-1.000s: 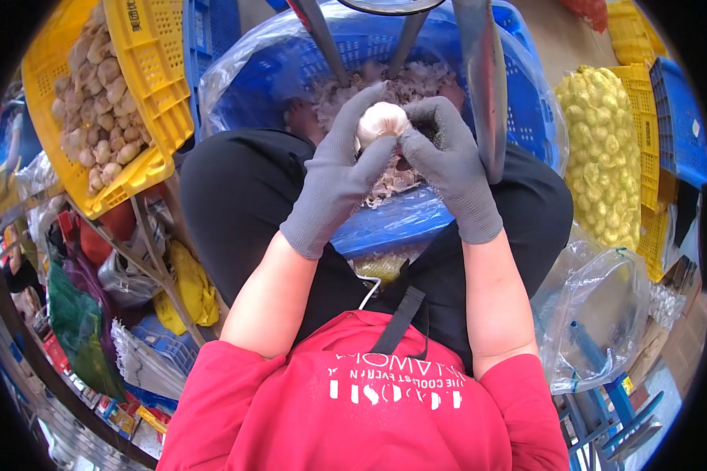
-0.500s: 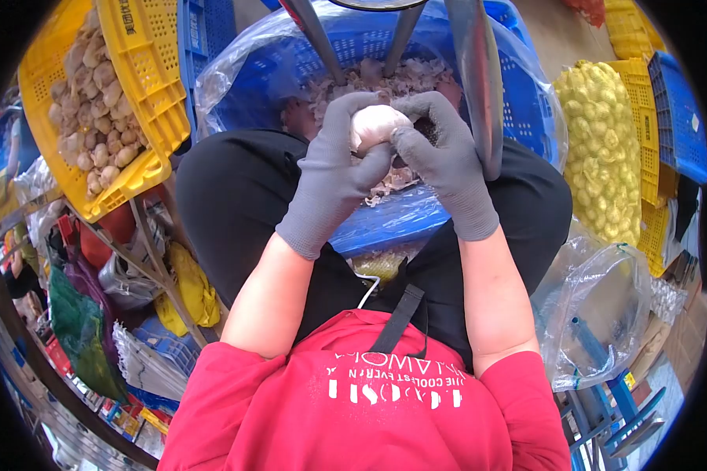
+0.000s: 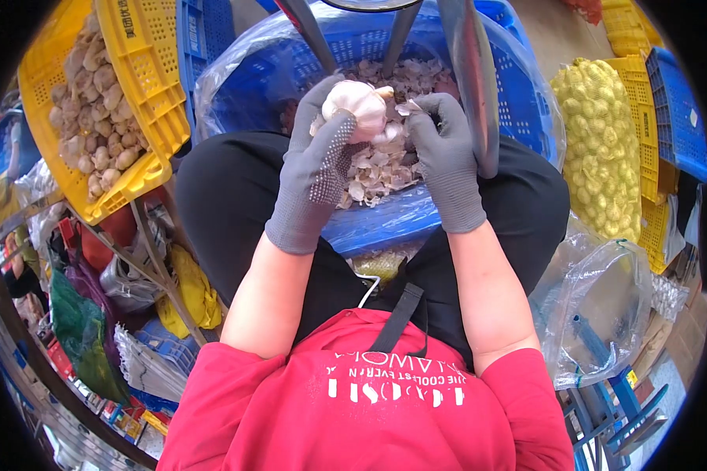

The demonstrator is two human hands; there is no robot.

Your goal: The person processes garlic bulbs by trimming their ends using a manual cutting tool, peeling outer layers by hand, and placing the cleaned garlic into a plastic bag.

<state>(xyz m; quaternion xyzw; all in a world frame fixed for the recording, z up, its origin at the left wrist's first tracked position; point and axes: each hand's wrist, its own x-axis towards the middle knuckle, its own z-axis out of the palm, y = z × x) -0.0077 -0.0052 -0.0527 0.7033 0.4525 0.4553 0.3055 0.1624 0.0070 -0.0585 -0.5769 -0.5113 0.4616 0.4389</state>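
My left hand (image 3: 318,157), in a grey glove with light dots, is wrapped round a whitish garlic bulb (image 3: 356,108), its stem end pointing right. To the right of the bulb, my right hand (image 3: 446,149), gloved too, pinches a thin piece of garlic skin (image 3: 407,107) between thumb and fingers. A small gap parts the two hands. Below them, loose garlic skins (image 3: 381,171) lie in a blue crate (image 3: 251,102) lined with clear plastic.
A yellow crate (image 3: 145,74) of garlic bulbs stands at the upper left. Metal bars (image 3: 476,86) rise over the blue crate. At the right are a netted sack of garlic (image 3: 599,149), stacked crates (image 3: 675,110) and a clear plastic bag (image 3: 597,306).
My hands have moved apart. The bulb has shifted slightly up and left with my left hand, and my right hand has come away from it with a bit of skin.
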